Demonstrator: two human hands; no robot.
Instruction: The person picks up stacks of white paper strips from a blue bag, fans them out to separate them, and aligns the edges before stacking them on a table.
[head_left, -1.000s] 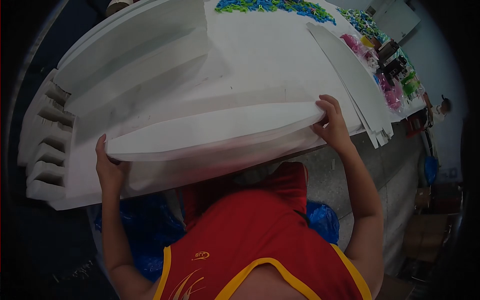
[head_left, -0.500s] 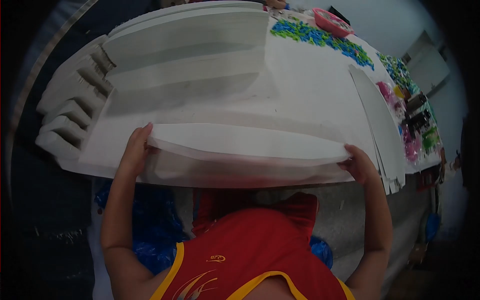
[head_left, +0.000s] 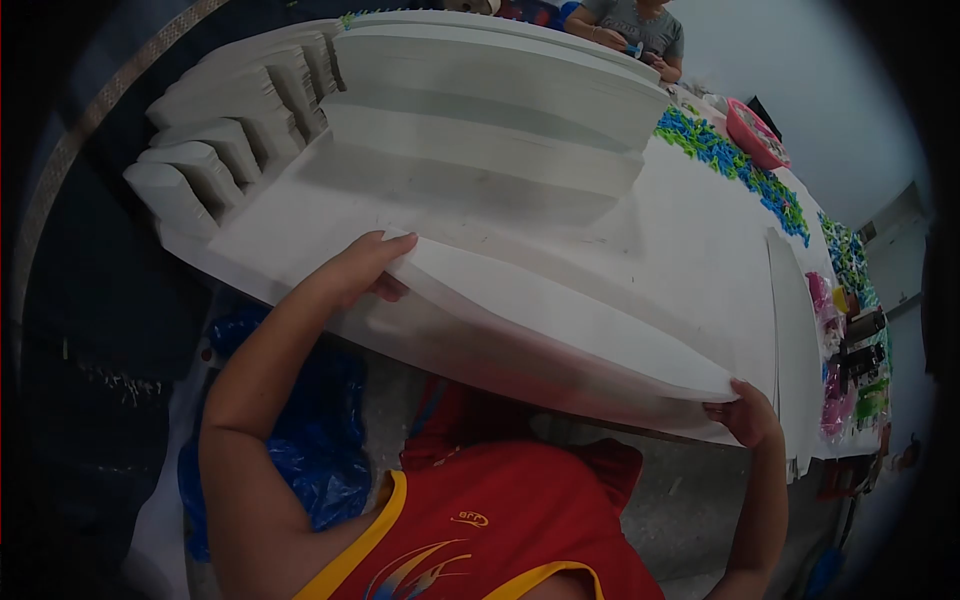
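Observation:
My left hand grips the left end of a thin stack of long white paper sheets at the near edge of the white table. My right hand holds the right end of the same stack, fingers curled under its corner. The stack bows upward between both hands and hangs partly over the table edge. My red shirt with yellow trim fills the bottom of the view.
Tall piles of white sheets rise at the back, with smaller stepped piles at the left. Green and blue small parts, a pink bowl, and pink bags lie right. Another person sits far behind. Blue plastic lies below.
The view has swung left and tilted. My left hand has risen and moved inward along the stack; my right hand has dropped lower right, still gripping the sheets.

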